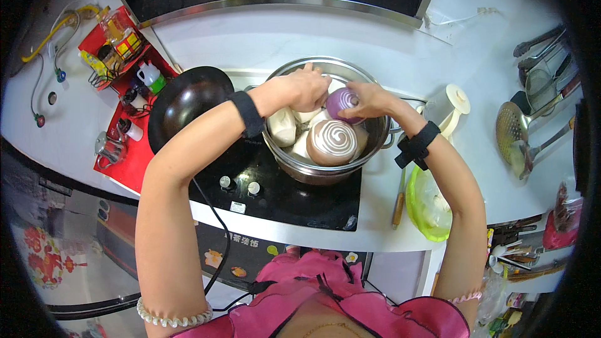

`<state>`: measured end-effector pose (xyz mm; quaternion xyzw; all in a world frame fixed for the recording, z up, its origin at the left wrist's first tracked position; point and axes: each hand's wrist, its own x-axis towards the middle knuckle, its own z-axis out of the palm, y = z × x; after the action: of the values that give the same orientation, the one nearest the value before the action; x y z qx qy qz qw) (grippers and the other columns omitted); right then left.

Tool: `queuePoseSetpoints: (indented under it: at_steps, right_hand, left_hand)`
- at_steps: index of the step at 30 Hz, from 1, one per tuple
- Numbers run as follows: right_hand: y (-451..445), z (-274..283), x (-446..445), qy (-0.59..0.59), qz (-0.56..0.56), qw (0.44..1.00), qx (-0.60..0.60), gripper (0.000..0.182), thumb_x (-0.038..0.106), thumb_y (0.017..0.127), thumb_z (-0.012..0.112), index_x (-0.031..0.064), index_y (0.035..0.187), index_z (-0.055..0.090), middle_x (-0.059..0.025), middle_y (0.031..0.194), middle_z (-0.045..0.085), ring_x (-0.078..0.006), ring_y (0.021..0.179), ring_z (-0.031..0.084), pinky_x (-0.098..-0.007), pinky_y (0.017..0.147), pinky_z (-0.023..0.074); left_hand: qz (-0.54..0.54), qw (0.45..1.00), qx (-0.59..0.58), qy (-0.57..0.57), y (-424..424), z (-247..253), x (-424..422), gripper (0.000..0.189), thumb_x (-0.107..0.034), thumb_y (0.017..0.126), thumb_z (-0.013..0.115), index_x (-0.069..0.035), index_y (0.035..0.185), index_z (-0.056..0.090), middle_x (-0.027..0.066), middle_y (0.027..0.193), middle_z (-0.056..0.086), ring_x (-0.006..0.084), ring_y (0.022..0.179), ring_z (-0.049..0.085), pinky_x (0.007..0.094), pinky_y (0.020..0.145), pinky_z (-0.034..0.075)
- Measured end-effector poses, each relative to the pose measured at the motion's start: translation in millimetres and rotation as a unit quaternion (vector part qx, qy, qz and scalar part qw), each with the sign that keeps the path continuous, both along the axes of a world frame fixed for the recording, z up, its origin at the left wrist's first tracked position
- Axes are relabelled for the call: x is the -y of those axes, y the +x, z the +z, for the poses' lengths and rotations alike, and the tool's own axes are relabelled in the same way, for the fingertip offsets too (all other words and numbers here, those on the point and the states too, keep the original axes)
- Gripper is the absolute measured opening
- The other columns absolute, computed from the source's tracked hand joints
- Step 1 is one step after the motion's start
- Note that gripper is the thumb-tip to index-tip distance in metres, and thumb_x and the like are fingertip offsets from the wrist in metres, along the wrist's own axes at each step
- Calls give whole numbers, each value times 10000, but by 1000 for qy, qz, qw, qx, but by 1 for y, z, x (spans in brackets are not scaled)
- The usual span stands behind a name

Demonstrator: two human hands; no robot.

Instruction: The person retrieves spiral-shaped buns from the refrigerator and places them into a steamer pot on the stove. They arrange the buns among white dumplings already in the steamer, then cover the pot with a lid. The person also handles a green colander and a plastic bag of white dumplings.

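Note:
A metal steamer pot (324, 171) stands on the black cooktop (291, 206), holding several buns. My right hand (373, 99) grips a purple swirled bun (342, 103) at the pot's back right. Just below that bun lies a larger brown and white spiral bun (332, 142). White buns (281, 126) fill the left side of the pot. Over the pot's back left, my left hand (307, 87) is bent with its fingers close together, beside the purple bun; its fingertips are partly hidden, so whether it holds anything cannot be told.
A black wok (190, 98) sits left of the pot. Bottles stand on a red shelf (136, 150) at the left. A lidded pitcher (436, 108) and a green bowl (422, 211) are at the right. A skimmer (509, 126) and other utensils hang on the right wall.

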<state>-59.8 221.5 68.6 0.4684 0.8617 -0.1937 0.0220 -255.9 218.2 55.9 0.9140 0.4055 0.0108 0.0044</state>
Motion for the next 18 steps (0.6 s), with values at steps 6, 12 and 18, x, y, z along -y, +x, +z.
queuePoseSetpoints:
  at_steps: [6, 12, 18]
  right_hand:
    - [6, -7, -1, -15, 20, 999, 20, 961, 602, 656, 654, -46, 1297, 350, -269, 1218, 475, -366, 1126, 480, -358, 961, 375]
    - [4, -2, -4, -7, 39, 999, 23, 878, 612, 728, 573, -24, 1298, 367, -268, 1234, 461, -369, 1122, 481, -361, 960, 378]
    - [6, -5, -7, 17, 26, 999, -12, 717, 506, 785, 571, 5, 1275, 416, -254, 1178, 513, -368, 1086, 508, -379, 935, 398]
  left_hand:
    - [36, 994, 81, -70, -8, 34, 14, 526, -104, 623, 700, 51, 1088, 507, 252, 975, 580, 383, 958, 549, 408, 816, 449]
    - [162, 977, -45, -129, -37, 29, 21, 384, -225, 604, 751, 32, 867, 640, 221, 888, 626, 362, 863, 599, 397, 765, 479]
    - [163, 964, -152, -145, -21, 26, 59, 373, -265, 574, 754, -5, 827, 669, 177, 876, 644, 306, 853, 624, 375, 740, 501]
